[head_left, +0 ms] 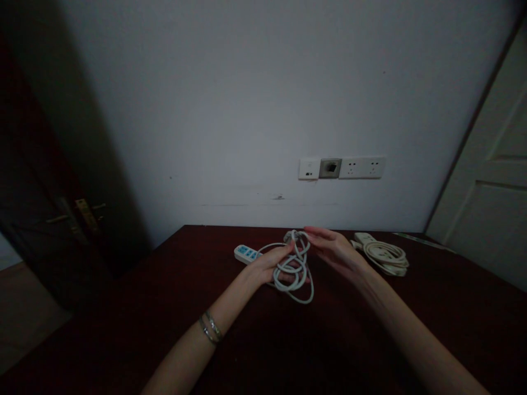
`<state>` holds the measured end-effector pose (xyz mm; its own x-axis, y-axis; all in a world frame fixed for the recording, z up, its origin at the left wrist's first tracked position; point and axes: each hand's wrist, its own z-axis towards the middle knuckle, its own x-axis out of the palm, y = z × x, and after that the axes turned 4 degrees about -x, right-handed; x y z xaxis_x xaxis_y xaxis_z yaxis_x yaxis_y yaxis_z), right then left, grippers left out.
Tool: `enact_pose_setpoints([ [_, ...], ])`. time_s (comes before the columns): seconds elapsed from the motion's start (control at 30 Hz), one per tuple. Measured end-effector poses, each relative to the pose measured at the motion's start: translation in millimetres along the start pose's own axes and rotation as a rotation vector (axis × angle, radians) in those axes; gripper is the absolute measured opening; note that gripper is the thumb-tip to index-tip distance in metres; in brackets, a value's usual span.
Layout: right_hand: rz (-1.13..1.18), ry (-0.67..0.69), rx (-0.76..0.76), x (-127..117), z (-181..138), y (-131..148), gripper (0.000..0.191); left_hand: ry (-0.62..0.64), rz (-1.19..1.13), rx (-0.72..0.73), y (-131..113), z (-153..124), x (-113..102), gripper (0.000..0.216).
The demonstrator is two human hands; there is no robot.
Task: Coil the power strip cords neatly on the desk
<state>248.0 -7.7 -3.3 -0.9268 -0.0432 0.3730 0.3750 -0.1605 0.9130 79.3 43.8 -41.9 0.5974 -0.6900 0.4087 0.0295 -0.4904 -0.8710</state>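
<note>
A white power cord [293, 286] is gathered in loose loops over my left hand [269, 264], whose fingers are closed round it with the thumb on top. The power strip [246, 253], white with blue socket faces, lies on the table just beyond my left wrist. One loop of the cord droops below the bundle. My right hand [335, 249] is on the right side of the loops, its fingers stretched out and their tips close to the upper part of the cord. Whether those tips touch it I cannot tell.
On the dark red table [197, 258], a second power strip with a coiled cord [387, 256] lies to the right. Wall sockets [362, 168] are set in the wall behind. A door with a handle [86, 215] stands at the left, and a pale panelled door [494, 181] at the right.
</note>
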Motion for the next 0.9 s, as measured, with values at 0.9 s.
enact_pose_setpoints([
  [0.9,-0.189,0.140,-0.017,-2.0,-2.2,-3.4,0.023,0.098,0.317,0.027,-12.3,-20.9,14.9,0.055],
])
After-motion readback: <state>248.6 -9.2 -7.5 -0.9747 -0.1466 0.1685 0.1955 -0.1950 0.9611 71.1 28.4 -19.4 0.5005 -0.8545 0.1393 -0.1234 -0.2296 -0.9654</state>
